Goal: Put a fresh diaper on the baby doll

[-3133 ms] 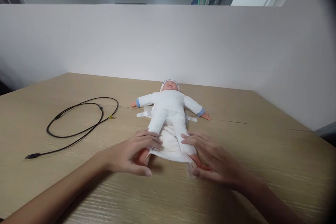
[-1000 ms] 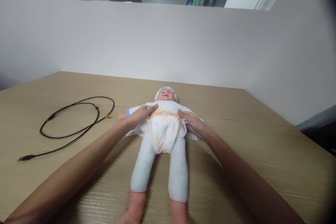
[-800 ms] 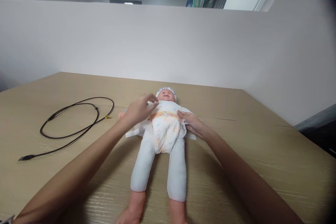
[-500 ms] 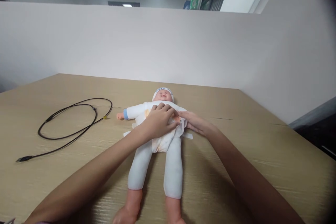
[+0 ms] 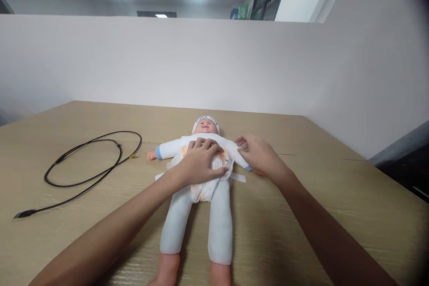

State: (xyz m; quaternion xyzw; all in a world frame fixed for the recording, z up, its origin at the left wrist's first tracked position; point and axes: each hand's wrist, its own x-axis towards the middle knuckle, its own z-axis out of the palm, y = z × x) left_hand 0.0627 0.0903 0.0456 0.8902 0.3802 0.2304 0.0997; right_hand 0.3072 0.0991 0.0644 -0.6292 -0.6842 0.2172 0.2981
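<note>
A baby doll [image 5: 205, 126] in a white suit with blue cuffs lies on its back on the wooden table [image 5: 321, 196], head away from me. A white diaper [image 5: 203, 191] is wrapped round its waist, and one tab [image 5: 238, 178] sticks out on the right. My left hand [image 5: 200, 164] lies flat on the doll's belly over the diaper front, fingers stretched out. My right hand [image 5: 260, 157] rests on the doll's sleeve on the right, its fingertips curled together near the shoulder. What they pinch is hidden.
A black cable [image 5: 95, 160] loops on the table to the left, its plug [image 5: 23, 213] near the front left. A white partition wall [image 5: 214, 62] stands right behind the table. The table's right edge [image 5: 389, 174] drops to a dark floor.
The diaper was folded up over the doll's front. My left hand moved from the doll's side onto its belly. My right hand left the diaper's side and rose to the sleeve.
</note>
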